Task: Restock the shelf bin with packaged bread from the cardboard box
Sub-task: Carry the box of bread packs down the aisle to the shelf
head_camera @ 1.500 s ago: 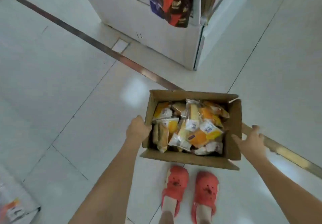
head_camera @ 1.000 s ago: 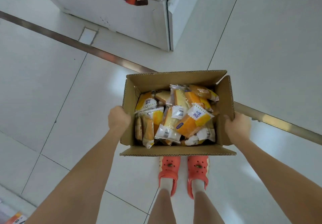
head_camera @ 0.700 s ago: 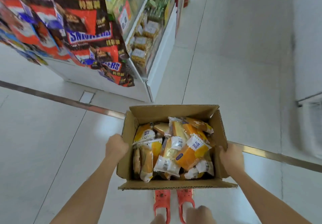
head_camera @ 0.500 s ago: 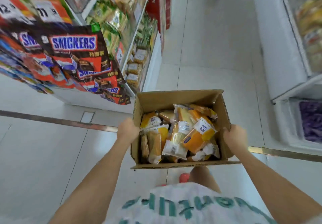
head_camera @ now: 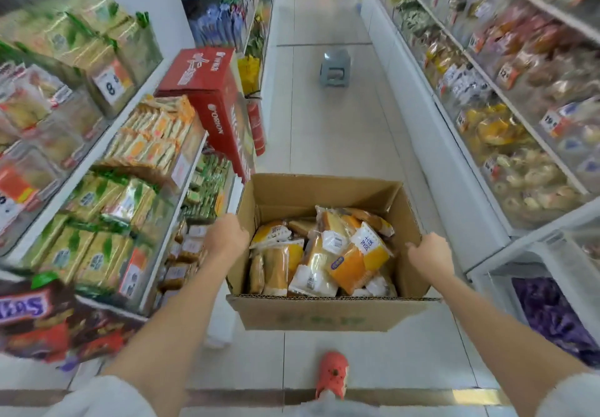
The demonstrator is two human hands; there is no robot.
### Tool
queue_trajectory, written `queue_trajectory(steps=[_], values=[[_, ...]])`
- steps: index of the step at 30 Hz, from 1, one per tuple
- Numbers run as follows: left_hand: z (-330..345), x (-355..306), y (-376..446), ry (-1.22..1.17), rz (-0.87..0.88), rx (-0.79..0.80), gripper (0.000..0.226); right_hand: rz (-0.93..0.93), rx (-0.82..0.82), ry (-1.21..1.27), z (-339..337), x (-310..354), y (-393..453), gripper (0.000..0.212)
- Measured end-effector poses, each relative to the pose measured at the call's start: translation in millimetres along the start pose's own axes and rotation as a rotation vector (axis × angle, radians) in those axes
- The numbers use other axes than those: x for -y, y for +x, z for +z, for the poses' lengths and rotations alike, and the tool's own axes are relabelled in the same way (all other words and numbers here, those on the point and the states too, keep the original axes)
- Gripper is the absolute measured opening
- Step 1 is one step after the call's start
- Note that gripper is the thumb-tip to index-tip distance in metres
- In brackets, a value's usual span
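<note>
Bread packs point(head_camera: 324, 254) in box point(head_camera: 311, 314) between shelves point(head_camera: 454, 169)

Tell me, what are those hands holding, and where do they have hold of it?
Both hold the cardboard box of bread packets: the left hand grips its left wall, the right hand its right wall.

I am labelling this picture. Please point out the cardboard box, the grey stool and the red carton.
cardboard box point(head_camera: 308, 316): head view, on its near outer wall.
grey stool point(head_camera: 334, 67): head view, on its front side, down the aisle.
red carton point(head_camera: 198, 70): head view, on its top face.
</note>
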State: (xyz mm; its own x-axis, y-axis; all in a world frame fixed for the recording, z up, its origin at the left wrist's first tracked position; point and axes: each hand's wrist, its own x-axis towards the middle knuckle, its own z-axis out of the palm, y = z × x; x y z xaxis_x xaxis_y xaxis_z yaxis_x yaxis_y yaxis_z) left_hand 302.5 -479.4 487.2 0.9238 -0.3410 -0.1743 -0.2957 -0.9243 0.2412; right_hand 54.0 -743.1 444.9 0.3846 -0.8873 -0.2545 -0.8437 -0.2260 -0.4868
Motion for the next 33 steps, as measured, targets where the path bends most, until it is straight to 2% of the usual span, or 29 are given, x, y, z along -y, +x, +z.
queue_trajectory(steps=[7, 13, 19, 24, 33], values=[[-30.7, -106.5, 158.0, 0.004, -0.008, -0.042, 0.022, -0.018, -0.014, 0.028, -44.5, 79.3, 181.3, 0.03], [-35.7, -188.3, 318.9, -0.034, 0.022, -0.036, 0.018, -0.03, -0.048, 0.024, -49.1, 149.5, 348.3, 0.036], [-41.3, -274.3, 491.7, -0.011, 0.079, -0.012, 0.01, 0.027, -0.039, 0.057, -56.3, 218.9, 506.7, 0.033], [-43.6, -355.3, 627.0, -0.03, 0.114, -0.012, 0.015, 0.031, -0.05, 0.054, -62.5, 268.2, 642.5, 0.03], [-29.3, -505.5, 859.4, -0.033, 0.068, -0.007, 0.01, -0.002, -0.007, 0.044, -81.6, 370.3, 919.4, 0.025]])
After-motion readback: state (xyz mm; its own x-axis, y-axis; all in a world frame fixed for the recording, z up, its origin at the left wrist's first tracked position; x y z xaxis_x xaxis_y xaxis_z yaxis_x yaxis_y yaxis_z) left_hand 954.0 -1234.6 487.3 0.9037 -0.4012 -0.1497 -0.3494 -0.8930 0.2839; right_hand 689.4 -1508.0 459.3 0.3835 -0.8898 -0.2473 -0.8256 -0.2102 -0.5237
